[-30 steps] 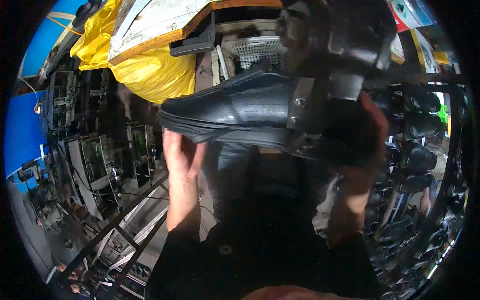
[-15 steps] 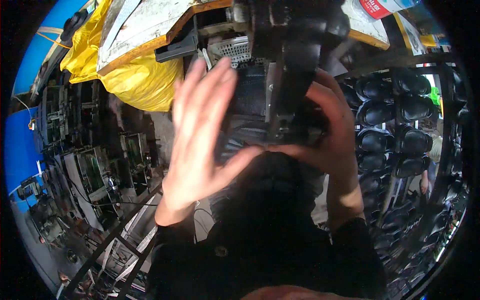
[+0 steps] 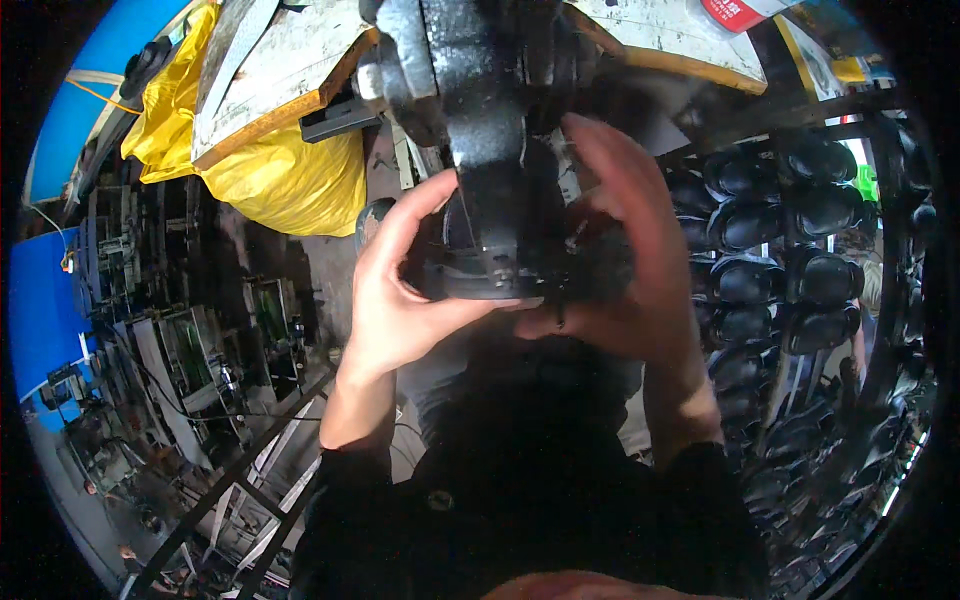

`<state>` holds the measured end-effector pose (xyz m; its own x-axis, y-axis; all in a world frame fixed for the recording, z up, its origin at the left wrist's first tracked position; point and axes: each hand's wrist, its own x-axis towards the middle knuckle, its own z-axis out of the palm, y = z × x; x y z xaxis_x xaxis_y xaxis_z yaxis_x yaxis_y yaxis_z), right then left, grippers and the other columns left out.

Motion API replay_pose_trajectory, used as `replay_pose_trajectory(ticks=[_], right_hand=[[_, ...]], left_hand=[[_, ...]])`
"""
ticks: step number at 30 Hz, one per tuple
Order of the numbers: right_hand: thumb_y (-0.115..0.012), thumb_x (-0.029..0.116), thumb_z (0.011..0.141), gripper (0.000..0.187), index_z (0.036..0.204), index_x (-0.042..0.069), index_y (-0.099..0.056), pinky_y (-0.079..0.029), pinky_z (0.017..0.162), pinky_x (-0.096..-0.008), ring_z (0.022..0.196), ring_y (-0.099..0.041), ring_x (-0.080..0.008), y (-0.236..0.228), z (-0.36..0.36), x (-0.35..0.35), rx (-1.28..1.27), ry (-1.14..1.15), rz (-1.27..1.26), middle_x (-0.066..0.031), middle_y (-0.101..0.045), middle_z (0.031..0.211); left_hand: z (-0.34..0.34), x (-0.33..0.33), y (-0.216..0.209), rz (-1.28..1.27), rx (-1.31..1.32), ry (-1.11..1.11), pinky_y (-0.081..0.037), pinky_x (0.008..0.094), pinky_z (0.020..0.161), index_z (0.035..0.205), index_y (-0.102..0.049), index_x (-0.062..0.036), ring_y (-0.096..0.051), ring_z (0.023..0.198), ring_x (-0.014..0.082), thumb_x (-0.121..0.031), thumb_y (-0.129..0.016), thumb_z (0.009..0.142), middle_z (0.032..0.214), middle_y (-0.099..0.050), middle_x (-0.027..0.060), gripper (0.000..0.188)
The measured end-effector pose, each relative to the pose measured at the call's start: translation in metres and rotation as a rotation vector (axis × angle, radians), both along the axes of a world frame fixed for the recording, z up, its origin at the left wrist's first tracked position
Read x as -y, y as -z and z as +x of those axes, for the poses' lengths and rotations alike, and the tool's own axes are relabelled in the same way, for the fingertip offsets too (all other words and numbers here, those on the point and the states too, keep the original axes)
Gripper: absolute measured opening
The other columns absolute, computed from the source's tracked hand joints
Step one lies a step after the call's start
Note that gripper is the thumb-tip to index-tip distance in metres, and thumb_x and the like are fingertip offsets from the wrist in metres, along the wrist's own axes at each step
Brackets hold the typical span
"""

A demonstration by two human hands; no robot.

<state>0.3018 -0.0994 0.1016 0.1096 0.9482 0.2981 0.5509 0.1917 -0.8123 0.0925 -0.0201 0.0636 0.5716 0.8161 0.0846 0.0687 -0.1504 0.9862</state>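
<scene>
A red label with white print (image 3: pixel 735 12) sits on a pale container up and to the right of the hands; a bulging yellow bag (image 3: pixel 290 180) hangs to their upper left.

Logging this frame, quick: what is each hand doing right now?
Left hand: closed around the black shoe, fingers wrapped on its left side.
Right hand: gripping the same shoe from the right.

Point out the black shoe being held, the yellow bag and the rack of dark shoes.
black shoe (image 3: pixel 500 275): head view, on its rim between both hands.
yellow bag (image 3: pixel 290 180): head view, on its bulging lower side.
rack of dark shoes (image 3: pixel 800 270): head view, on one shoe mid-rack.
</scene>
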Motion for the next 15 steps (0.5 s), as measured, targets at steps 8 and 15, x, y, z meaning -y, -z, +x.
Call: replay_pose_trajectory(ticks=[8,15], right_hand=[[-0.092,0.012,0.065,0.098,0.147,0.004,-0.038,-0.041,0.107,-0.0374,0.129,-0.050,-0.0257,0.160,0.008,0.034,-0.532,0.039,-0.269,-0.0133,-0.049,0.144],[-0.080,0.000,0.075,0.065,0.134,0.003,-0.052,-0.043,0.105,-0.0360,0.121,-0.055,-0.0217,0.156,0.035,0.051,-0.668,0.079,-0.431,-0.0101,-0.060,0.129]], left_hand=[[0.013,0.012,0.037,-0.212,0.467,0.024,-0.056,0.0343,0.090,0.141,-0.039,0.0000,-0.060,0.117,0.0226,0.006,-0.091,0.056,0.127,-0.060,0.0108,0.100],[0.018,0.022,0.043,-0.490,0.517,-0.034,-0.055,0.0323,0.089,0.136,-0.042,-0.0023,-0.061,0.111,0.0184,0.005,-0.091,0.056,0.122,-0.060,0.0072,0.094]])
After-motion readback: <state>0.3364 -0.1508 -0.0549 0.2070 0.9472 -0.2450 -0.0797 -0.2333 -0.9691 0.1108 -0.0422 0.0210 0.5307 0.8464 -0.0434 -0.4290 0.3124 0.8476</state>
